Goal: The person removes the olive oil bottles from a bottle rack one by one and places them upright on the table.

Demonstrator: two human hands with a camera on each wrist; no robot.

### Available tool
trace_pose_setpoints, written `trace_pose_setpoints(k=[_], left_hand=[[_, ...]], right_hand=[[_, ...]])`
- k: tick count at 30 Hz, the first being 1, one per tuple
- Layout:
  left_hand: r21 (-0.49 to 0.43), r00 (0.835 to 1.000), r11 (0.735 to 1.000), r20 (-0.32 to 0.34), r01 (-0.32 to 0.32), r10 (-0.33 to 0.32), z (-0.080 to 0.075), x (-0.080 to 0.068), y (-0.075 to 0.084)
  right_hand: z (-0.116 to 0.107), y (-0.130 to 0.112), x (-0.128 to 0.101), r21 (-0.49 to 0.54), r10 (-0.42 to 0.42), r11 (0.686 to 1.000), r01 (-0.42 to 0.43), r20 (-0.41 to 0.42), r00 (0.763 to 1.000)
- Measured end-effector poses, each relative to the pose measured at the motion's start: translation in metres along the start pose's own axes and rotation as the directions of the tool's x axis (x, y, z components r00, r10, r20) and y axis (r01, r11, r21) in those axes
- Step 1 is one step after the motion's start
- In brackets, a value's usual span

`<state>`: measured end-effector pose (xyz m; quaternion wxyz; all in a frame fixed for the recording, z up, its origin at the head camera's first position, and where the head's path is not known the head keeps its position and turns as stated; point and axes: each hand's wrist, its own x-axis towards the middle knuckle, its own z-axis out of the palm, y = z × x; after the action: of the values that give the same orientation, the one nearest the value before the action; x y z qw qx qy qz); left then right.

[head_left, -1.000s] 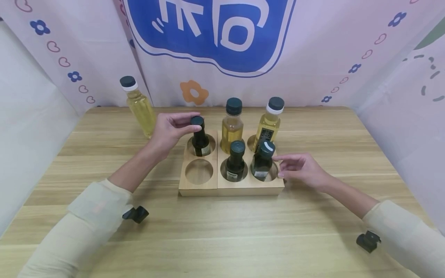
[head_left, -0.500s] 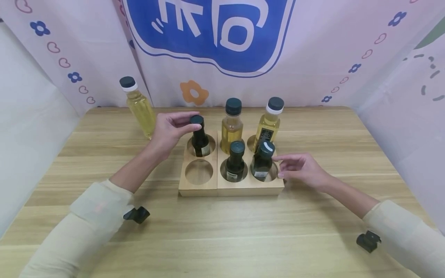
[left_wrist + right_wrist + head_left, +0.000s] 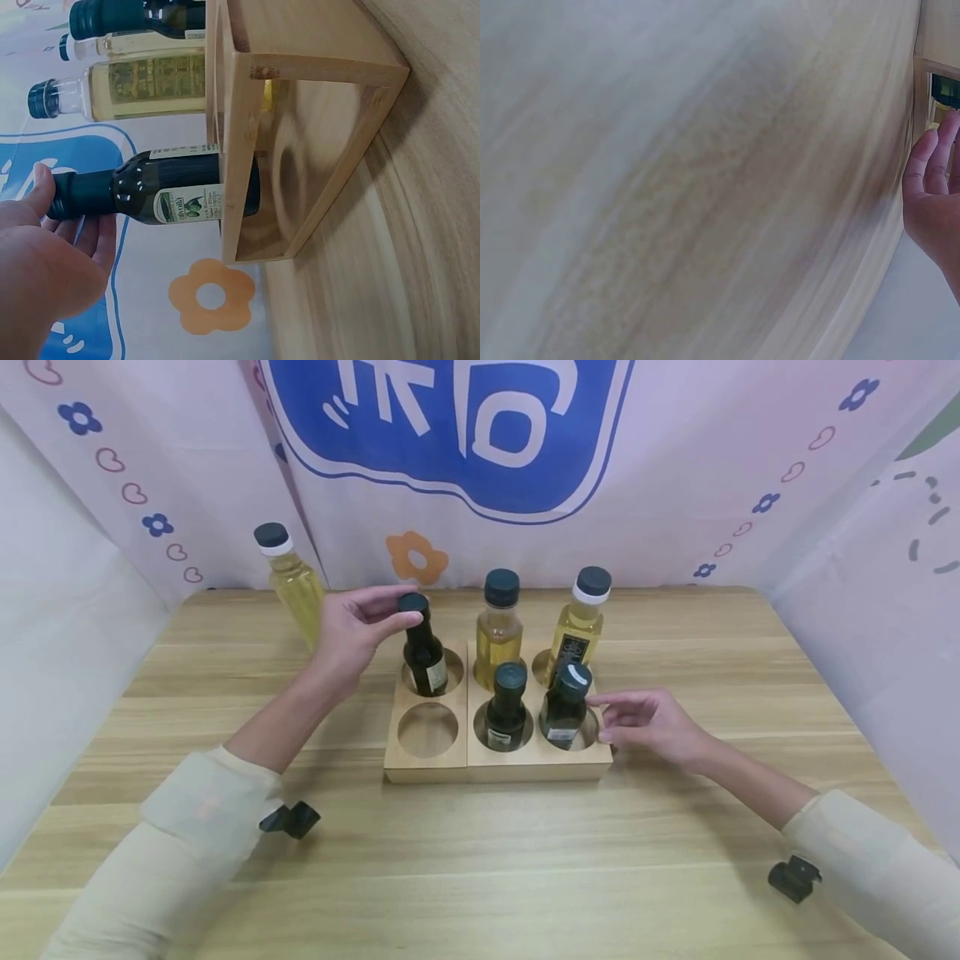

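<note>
A wooden rack (image 3: 450, 764) with six round holes stands mid-table. My left hand (image 3: 390, 608) pinches the cap of a small dark bottle (image 3: 425, 658), which hangs tilted with its base still in the back-left hole. In the left wrist view the dark bottle (image 3: 172, 196) pokes out of the rack (image 3: 315, 67), and my left hand (image 3: 45, 262) is at its cap. My right hand (image 3: 603, 718) rests open at the rack's right side, fingers straight, next to the front-right dark bottle (image 3: 564, 710). In the right wrist view only my right hand (image 3: 934, 195) and blurred table show.
Two yellow oil bottles (image 3: 498, 631) (image 3: 581, 627) fill the back-middle and back-right holes, and a dark bottle (image 3: 506, 710) stands front-middle. The front-left hole (image 3: 427, 731) holds nothing. A loose yellow bottle (image 3: 288, 581) stands at the table's back left, by the printed backdrop.
My left hand has raised the dark bottle a little out of the back-left hole and tipped its top leftward. The right hand has stayed put.
</note>
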<state>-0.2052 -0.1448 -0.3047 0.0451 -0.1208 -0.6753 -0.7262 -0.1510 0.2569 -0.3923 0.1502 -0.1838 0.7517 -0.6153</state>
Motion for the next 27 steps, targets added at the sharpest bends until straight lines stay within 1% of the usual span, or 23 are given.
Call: trace_pose_setpoints(k=[4,8,15,24,27], left_hand=[[0.014,1.000,1.000,-0.023,-0.004,0.005,-0.001,0.000,0.004],[0.000,0.999,1.000,-0.045,-0.009,0.009,-0.003,0.000,0.010],[-0.054,0.994,0.996,-0.087,-0.070,0.065,-0.005,0.002,0.021],[-0.109,0.982,0.986,-0.157,-0.128,0.110,-0.009,0.008,0.035],[-0.128,0.977,0.983,-0.182,-0.135,0.111,-0.011,0.010,0.039]], right_hand=[[0.001,0.000,0.000,0.005,0.004,1.000,-0.004,0.004,1.000],[0.001,-0.001,0.001,0.006,0.002,1.000,-0.003,0.006,1.000],[0.001,-0.001,0.001,0.012,0.004,1.000,-0.004,0.005,1.000],[0.000,0.000,0.000,0.005,0.013,1.000,-0.013,0.001,1.000],[0.000,-0.001,0.000,0.003,0.016,1.000,-0.016,-0.001,1.000]])
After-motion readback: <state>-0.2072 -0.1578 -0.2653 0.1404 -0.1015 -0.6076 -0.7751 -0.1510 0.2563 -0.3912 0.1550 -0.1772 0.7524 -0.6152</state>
